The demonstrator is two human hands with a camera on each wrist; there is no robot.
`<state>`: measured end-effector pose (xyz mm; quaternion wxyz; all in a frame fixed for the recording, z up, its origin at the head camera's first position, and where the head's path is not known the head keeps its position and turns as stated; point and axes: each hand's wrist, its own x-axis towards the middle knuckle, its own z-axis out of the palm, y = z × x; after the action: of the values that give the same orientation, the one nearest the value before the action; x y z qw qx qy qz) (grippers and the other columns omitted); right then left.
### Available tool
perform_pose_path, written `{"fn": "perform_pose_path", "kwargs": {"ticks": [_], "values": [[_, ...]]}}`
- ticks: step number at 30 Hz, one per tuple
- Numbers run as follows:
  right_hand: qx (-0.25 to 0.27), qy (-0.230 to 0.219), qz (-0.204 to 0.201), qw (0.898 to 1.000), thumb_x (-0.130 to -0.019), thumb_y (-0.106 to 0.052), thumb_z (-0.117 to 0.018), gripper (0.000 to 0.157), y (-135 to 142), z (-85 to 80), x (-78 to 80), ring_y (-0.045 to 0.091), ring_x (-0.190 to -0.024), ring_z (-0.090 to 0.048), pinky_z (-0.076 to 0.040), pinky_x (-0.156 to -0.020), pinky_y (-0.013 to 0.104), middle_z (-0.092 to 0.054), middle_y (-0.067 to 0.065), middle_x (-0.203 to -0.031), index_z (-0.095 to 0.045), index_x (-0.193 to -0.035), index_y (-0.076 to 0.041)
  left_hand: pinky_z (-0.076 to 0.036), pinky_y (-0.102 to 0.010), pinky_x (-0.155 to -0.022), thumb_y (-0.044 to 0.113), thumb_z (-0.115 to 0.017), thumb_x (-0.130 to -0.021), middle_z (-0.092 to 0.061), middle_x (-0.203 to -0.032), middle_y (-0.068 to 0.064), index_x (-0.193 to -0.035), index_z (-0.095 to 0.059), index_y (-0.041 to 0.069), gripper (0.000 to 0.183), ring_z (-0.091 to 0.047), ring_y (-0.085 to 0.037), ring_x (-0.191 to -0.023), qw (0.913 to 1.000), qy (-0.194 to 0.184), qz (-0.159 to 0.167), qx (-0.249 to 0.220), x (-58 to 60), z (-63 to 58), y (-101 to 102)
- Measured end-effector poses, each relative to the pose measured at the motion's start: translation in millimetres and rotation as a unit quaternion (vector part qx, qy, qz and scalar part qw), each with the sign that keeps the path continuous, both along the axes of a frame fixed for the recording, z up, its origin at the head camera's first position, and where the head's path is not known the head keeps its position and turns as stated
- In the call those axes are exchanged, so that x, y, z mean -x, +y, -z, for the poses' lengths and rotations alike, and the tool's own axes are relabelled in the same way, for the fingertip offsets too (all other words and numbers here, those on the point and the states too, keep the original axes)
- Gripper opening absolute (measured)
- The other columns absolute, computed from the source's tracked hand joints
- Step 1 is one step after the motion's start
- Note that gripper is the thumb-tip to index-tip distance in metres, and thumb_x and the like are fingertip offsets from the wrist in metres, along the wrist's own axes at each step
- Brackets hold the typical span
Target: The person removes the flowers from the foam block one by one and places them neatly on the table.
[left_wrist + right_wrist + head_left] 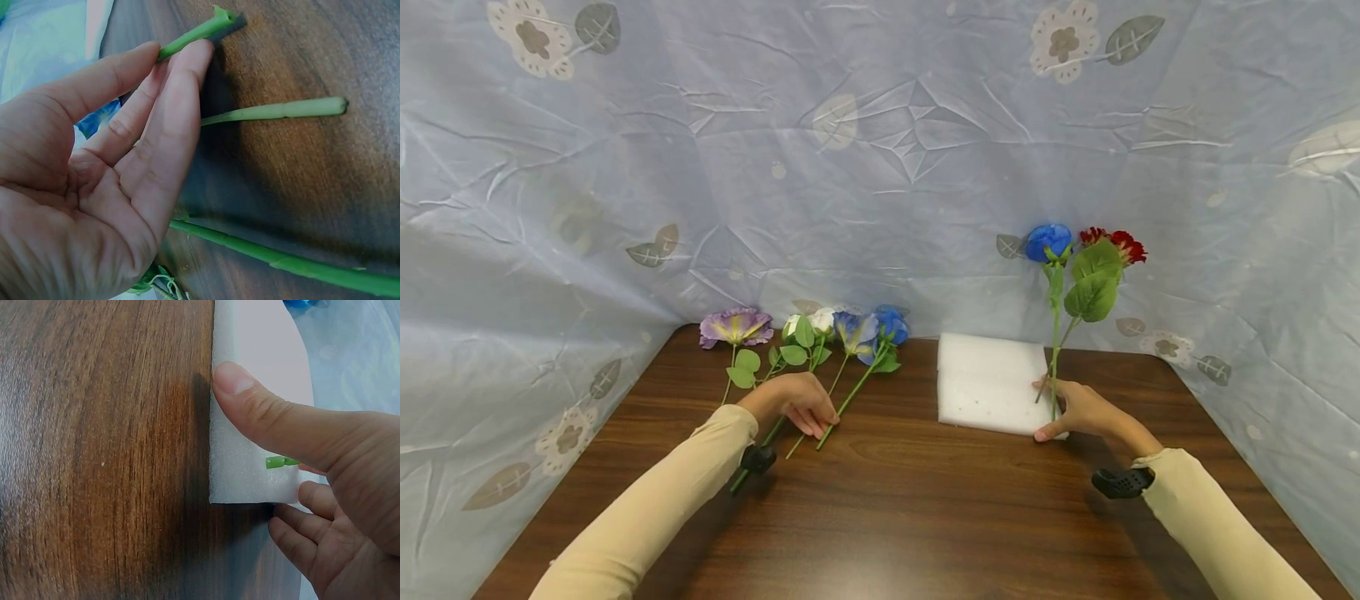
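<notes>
My left hand (805, 402) pinches a green stem (199, 34) between thumb and fingertips; this stem belongs to the rightmost blue flower (892, 323) of the row on the table. Beside it lie a blue-violet flower (855, 332), white flowers (822, 320) and a purple flower (737, 325). On the right, a white foam block (988, 383) lies flat. My right hand (1084, 410) holds its right end, thumb (234, 378) against the front edge. A blue rose (1048, 242) and red flowers (1126, 247) with green leaves stand upright at that end, their stems meeting the foam.
The dark wooden table (895, 517) reaches back to a pale blue patterned curtain (880, 183), which also hangs along both sides. A black wrist strap (1123, 483) is on the right wrist, and a black device (757, 458) on the left.
</notes>
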<state>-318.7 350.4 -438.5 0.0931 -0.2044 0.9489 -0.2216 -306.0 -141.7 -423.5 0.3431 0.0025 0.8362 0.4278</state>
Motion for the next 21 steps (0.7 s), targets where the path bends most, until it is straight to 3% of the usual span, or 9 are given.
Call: {"fn": "perform_pose_path", "kwargs": {"ticks": [11, 21], "values": [[-0.004, -0.004, 0.0, 1.0, -0.069, -0.041, -0.094, 0.1, 0.1, 0.0, 0.6, 0.057, -0.133, -0.046, -0.048, -0.102, 0.065, -0.043, 0.037, -0.151, -0.049, -0.146, 0.005, -0.061, -0.023, -0.061, 0.008, -0.073, -0.093, -0.076, -0.076, -0.009, -0.102, -0.078, -0.001, 0.014, -0.071, -0.01, -0.062, 0.9997, 0.007, 0.012, 0.018, -0.2, -2.3, 2.5], [-0.005, -0.005, 0.004, 1.0, -0.068, -0.041, -0.095, 0.101, -0.2, -0.3, 0.4, 0.058, -0.134, -0.045, -0.047, -0.103, 0.065, -0.042, 0.038, -0.151, -0.049, -0.146, 0.005, -0.059, -0.02, -0.055, 0.005, -0.073, -0.09, -0.073, -0.067, -0.008, -0.092, -0.077, -0.005, 0.011, -0.068, -0.009, -0.053, 0.9989, 0.017, -0.016, 0.039, -0.5, 0.1, 9.5]]}}
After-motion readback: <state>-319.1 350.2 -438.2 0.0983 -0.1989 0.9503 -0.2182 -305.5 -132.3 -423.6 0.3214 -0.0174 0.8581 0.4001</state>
